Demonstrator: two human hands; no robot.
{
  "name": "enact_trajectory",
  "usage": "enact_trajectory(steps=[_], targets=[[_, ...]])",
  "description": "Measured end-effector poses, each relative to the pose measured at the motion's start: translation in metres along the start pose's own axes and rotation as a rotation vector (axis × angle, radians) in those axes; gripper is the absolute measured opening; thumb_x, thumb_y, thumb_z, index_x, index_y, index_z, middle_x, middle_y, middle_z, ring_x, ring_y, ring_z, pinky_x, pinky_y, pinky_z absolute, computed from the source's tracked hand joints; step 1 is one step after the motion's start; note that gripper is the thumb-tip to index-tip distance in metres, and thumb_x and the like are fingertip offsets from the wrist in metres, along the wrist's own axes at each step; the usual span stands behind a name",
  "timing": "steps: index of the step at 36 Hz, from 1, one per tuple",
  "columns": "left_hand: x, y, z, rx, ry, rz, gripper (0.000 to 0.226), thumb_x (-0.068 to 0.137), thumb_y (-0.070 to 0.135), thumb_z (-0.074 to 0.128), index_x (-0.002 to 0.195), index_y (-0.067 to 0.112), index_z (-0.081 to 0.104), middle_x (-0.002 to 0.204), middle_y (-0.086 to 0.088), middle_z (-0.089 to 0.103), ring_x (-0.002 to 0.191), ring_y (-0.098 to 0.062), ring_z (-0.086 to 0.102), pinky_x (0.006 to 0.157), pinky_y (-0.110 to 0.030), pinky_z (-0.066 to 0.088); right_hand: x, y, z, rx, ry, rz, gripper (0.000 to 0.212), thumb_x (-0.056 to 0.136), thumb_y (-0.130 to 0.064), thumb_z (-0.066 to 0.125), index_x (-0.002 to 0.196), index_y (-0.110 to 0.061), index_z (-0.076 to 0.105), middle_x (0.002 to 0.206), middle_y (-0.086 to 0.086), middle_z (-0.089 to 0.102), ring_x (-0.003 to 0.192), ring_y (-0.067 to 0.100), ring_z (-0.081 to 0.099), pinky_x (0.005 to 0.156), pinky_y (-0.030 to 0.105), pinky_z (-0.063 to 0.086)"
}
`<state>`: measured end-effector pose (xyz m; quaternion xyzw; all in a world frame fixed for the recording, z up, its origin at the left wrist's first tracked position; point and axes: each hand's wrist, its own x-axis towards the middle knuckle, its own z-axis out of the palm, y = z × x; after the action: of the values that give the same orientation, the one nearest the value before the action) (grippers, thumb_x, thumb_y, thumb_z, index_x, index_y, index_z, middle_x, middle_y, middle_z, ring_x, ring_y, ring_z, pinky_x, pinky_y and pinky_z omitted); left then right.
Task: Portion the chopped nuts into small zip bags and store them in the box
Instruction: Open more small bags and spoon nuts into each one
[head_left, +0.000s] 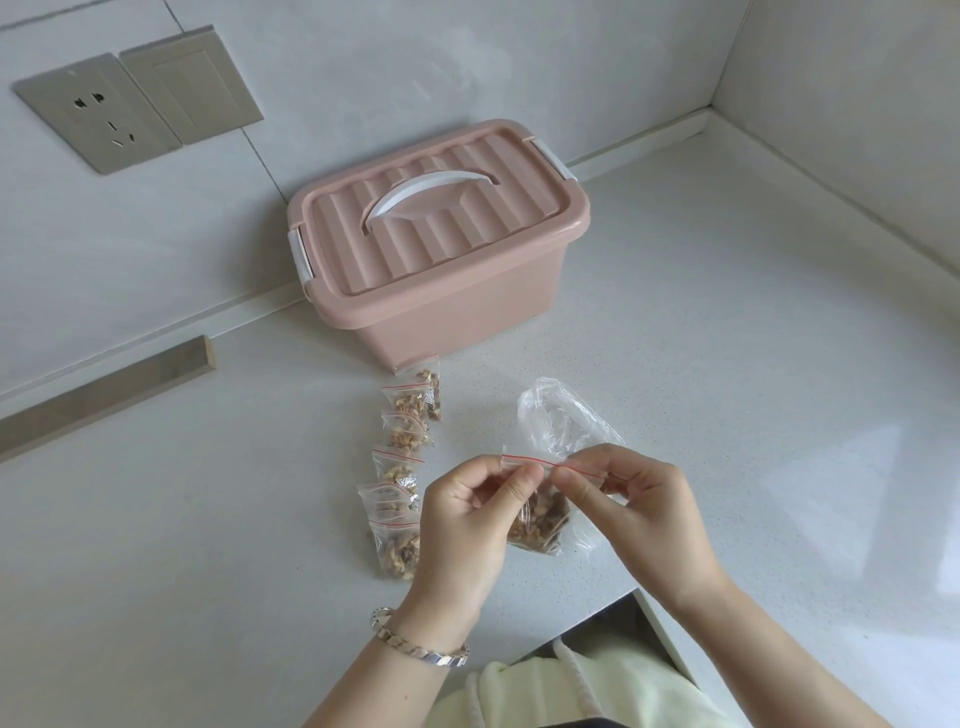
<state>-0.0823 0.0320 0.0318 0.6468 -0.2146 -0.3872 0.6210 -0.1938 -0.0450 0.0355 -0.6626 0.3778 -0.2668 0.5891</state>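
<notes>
Left grip (462, 519) and right grip (641, 512) pinch zip bag (543, 517) above speckled counter (727, 364).

No readable text, labels, brands or numbers on anything

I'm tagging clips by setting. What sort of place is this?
Probably a home kitchen counter: a pale speckled countertop meeting tiled walls in a corner, a wall socket above it, and a pink lidded storage box near bagged nuts.

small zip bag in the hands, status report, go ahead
Left hand and right hand both pinch the red seal strip of the small clear nut-filled zip bag. Pink plastic box lid on. Nothing in the way.
</notes>
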Motion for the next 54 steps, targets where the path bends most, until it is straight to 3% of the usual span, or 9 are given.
enact_trajectory(steps=[8,15,22,28,35,40,45,49,54], targets=[[0.002,0.006,-0.008,0.092,-0.197,-0.001,0.007,0.073,0.013,0.068,0.074,0.019,0.073,0.073,0.0,0.073,0.07,-0.008,0.066,0.067,-0.016,0.051,0.001,0.004,-0.005,-0.158,-0.025,-0.167,0.011,0.073,-0.042,0.059,0.069,-0.034,0.065,0.071,-0.016,0.066,0.068,0.007,0.06,0.063,0.019,0.046],[0.008,0.015,-0.017,0.174,-0.272,0.008,0.012,0.065,0.025,0.069,0.076,0.023,0.074,0.076,0.001,0.073,0.072,-0.009,0.067,0.068,-0.017,0.051,0.003,0.004,-0.011,-0.138,-0.082,-0.173,0.007,0.075,-0.029,0.071,0.072,-0.034,0.069,0.071,-0.017,0.068,0.07,0.008,0.061,0.065,0.018,0.046],[0.01,0.017,-0.02,0.089,-0.249,-0.024,0.011,0.062,0.011,0.071,0.067,0.021,0.074,0.075,0.006,0.074,0.073,-0.005,0.069,0.068,-0.011,0.049,0.003,0.008,-0.014,-0.104,-0.096,-0.127,0.017,0.075,-0.037,0.066,0.074,-0.022,0.072,0.07,-0.005,0.07,0.072,0.021,0.066,0.073,0.046,0.051],[0.01,0.016,-0.02,0.077,-0.22,-0.049,0.009,0.057,0.015,0.072,0.065,0.018,0.074,0.075,0.002,0.074,0.075,-0.006,0.069,0.07,-0.012,0.049,0.003,0.008,-0.014,-0.123,-0.071,-0.12,0.005,0.074,-0.025,0.066,0.071,-0.026,0.07,0.069,-0.011,0.068,0.069,0.011,0.063,0.069,0.03,0.048],[0.008,0.013,-0.02,0.286,-0.177,0.091,0.012,0.062,0.026,0.08,0.064,0.036,0.073,0.072,0.012,0.072,0.073,-0.003,0.067,0.074,-0.014,0.048,0.002,0.008,-0.015,-0.156,-0.108,-0.165,0.005,0.075,-0.032,0.068,0.072,-0.028,0.069,0.072,-0.011,0.069,0.073,0.016,0.066,0.073,0.041,0.05],[0.001,0.012,-0.018,0.443,-0.163,0.183,0.013,0.068,0.028,0.069,0.062,0.039,0.069,0.072,0.018,0.071,0.072,-0.003,0.066,0.073,-0.018,0.05,0.001,0.006,-0.012,-0.254,-0.142,-0.261,0.011,0.074,-0.043,0.061,0.077,-0.035,0.067,0.081,-0.02,0.066,0.078,0.006,0.062,0.07,0.017,0.045],[0.0,0.016,-0.022,0.487,-0.225,0.209,0.027,0.074,0.013,0.074,0.065,0.037,0.069,0.074,0.019,0.071,0.076,0.001,0.065,0.074,-0.012,0.046,0.001,0.008,-0.01,-0.313,-0.149,-0.315,0.014,0.076,-0.04,0.058,0.087,-0.034,0.063,0.087,-0.021,0.062,0.08,0.001,0.061,0.072,0.014,0.046],[-0.002,0.017,-0.023,0.541,-0.249,0.198,0.004,0.071,0.03,0.069,0.072,0.033,0.071,0.072,0.017,0.07,0.075,-0.003,0.066,0.078,-0.026,0.051,0.001,0.009,-0.007,-0.331,-0.145,-0.362,0.008,0.074,-0.032,0.06,0.079,-0.03,0.066,0.076,-0.021,0.061,0.076,0.0,0.059,0.07,0.013,0.046],[-0.006,0.014,-0.024,0.571,-0.2,0.247,0.023,0.069,0.048,0.061,0.08,0.03,0.07,0.073,0.017,0.069,0.075,-0.004,0.066,0.073,-0.033,0.052,0.004,0.011,-0.003,-0.399,-0.145,-0.376,0.01,0.071,-0.03,0.058,0.072,-0.025,0.067,0.072,-0.028,0.054,0.071,-0.001,0.055,0.064,0.016,0.045]])
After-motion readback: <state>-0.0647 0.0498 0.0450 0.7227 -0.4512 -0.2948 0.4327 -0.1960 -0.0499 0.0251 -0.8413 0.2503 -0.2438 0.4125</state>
